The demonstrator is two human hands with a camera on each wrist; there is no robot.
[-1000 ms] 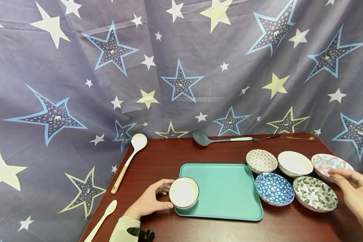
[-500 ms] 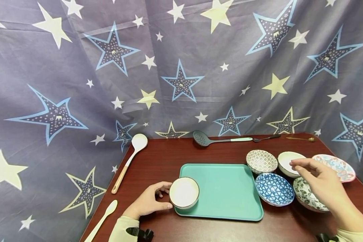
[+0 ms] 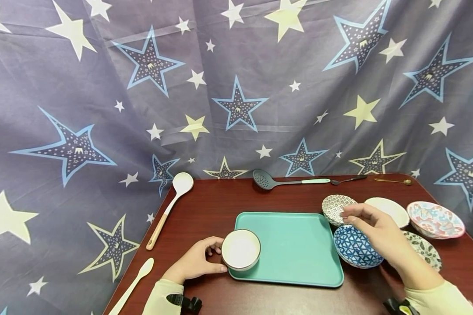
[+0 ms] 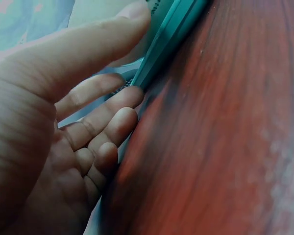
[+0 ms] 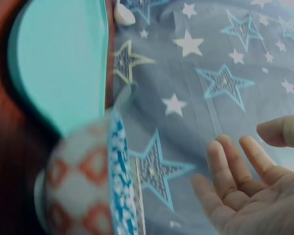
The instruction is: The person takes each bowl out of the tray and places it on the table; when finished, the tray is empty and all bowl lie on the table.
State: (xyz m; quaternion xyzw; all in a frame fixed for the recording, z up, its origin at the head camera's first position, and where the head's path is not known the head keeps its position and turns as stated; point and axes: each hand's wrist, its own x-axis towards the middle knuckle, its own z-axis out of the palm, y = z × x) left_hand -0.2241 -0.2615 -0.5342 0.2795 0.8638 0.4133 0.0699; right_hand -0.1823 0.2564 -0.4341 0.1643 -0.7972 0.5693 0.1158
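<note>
A small white bowl (image 3: 241, 250) with a dark rim sits at the front left corner of the teal tray (image 3: 291, 245). My left hand (image 3: 199, 261) lies at the bowl's left side, thumb and fingers spread beside it. In the left wrist view the fingers (image 4: 110, 125) are loosely bent, the thumb by the bowl; whether they touch it, I cannot tell. Above the blue-patterned bowl (image 3: 356, 249) and the tan-patterned bowl (image 3: 335, 208) hovers my right hand (image 3: 382, 236), holding nothing. The right wrist view shows its fingers (image 5: 225, 171) relaxed, apart from the blue bowl's red-patterned outside (image 5: 81, 186).
A cream bowl (image 3: 390, 210), a leaf-patterned bowl (image 3: 423, 249) and a pink-patterned bowl (image 3: 435, 221) stand at right. A skimmer (image 3: 264, 180) and two small spoons line the back. A ladle (image 3: 181, 183) and a pale spoon (image 3: 143, 267) lie at left.
My right hand has moved left from the pink-patterned bowl, across the cream bowl, to above the blue and tan ones. The left hand and the white bowl have stayed in place.
</note>
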